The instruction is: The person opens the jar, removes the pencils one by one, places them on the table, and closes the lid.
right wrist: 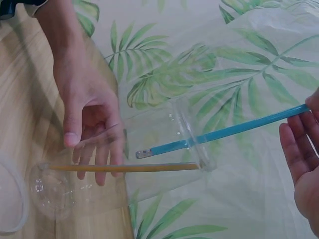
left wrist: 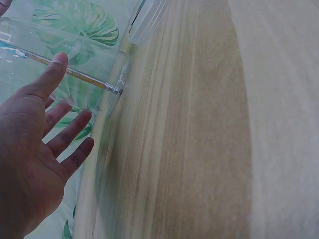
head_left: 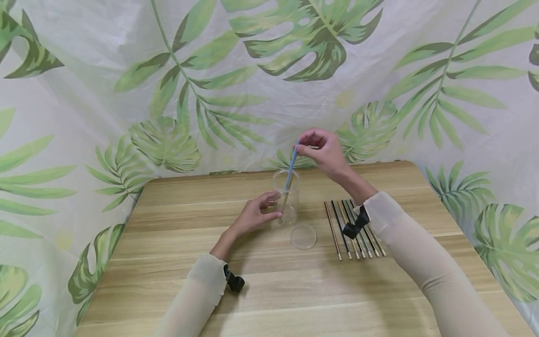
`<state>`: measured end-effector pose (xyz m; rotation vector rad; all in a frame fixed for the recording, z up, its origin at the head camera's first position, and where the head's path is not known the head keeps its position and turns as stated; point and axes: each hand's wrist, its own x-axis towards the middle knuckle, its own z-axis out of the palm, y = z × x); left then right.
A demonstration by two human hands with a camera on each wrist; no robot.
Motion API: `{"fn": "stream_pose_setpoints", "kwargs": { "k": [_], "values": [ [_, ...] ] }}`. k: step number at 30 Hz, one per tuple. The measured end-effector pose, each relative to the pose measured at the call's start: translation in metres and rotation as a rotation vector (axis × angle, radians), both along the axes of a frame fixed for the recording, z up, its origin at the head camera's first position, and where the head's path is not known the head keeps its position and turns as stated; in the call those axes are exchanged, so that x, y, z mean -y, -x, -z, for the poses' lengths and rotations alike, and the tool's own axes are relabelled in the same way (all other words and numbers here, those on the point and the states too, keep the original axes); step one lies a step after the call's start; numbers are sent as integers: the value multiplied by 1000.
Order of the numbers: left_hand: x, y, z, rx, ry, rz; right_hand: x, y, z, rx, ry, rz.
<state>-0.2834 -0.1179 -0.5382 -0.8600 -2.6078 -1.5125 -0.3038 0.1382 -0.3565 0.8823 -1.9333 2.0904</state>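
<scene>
A clear cylindrical jar (head_left: 293,199) stands upright on the table, with a yellow pencil (right wrist: 124,168) leaning inside it. My right hand (head_left: 324,150) pinches a blue pencil (head_left: 291,164) near its upper end, above the jar. In the right wrist view, the blue pencil's eraser end points down through the mouth and is inside the jar, apart from the bottom. Beside the jar's left side is my left hand (head_left: 257,213), thumb and fingers spread and loosely extended around the wall. Whether its fingertips press the wall, I cannot tell.
A clear round lid (head_left: 303,237) lies on the wooden table (head_left: 177,262) just in front of the jar. Several pencils (head_left: 340,234) lie side by side to the right, partly beneath the right forearm. Behind the table hangs a leaf-patterned cloth (head_left: 236,107).
</scene>
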Motion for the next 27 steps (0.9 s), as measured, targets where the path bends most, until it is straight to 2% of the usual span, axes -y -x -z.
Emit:
{"fn": "stream_pose_setpoints", "kwargs": {
  "k": [7, 12, 19, 27],
  "values": [
    [-1, 0, 1, 4, -3, -5, -2, 1, -10, 30, 243, -48],
    [-1, 1, 1, 5, -14, -3, -8, 0, -20, 49, 357, -80],
    [-1, 1, 0, 19, -16, -2, -24, -8, -36, 66, 420, -79],
    [0, 1, -2, 22, -12, 0, -49, -11, -43, 87, 398, -18]
  ]
}}
